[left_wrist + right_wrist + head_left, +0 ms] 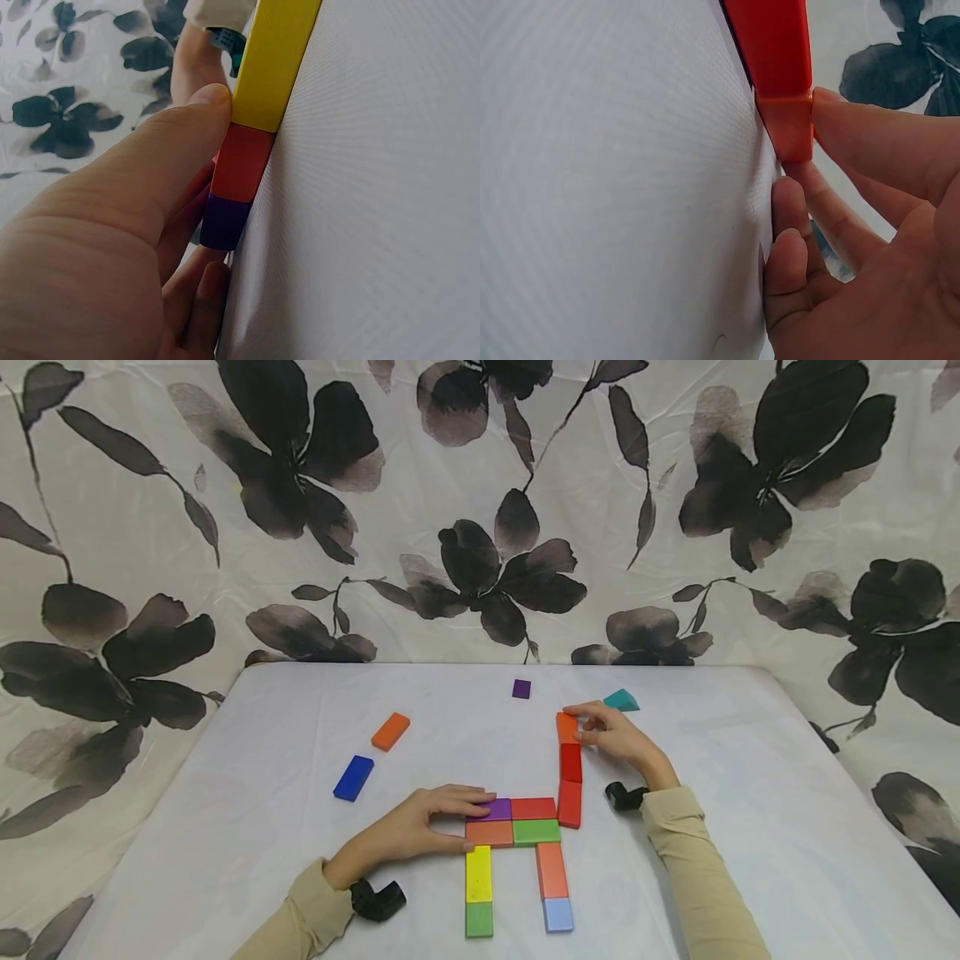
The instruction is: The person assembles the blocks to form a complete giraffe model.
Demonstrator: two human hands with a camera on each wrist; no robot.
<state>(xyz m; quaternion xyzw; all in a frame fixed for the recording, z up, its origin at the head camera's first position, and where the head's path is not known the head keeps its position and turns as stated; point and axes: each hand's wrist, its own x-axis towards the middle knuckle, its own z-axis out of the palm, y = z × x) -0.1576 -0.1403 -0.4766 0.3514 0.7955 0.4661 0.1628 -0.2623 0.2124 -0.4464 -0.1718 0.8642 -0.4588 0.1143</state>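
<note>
My right hand [618,735] pinches an orange block [567,727] at the top of a short upright column, the thumb at its right side and the index finger along its far end. Below it in the column come a red block [571,763] and another red block [569,803]. My left hand [408,824] rests at the left end of a flat block body, fingers stretched over a purple block [495,811] and thumb at the lower corner of a salmon-orange block [489,834]. That body also has a red block [533,809] and a green block [536,832].
Two legs run toward me: a yellow block [477,874] above a green one [479,919], and a salmon block [552,870] above a light blue one [558,915]. Loose pieces: orange block [391,732], blue block [353,778], purple cube [522,689], teal triangular block [621,700].
</note>
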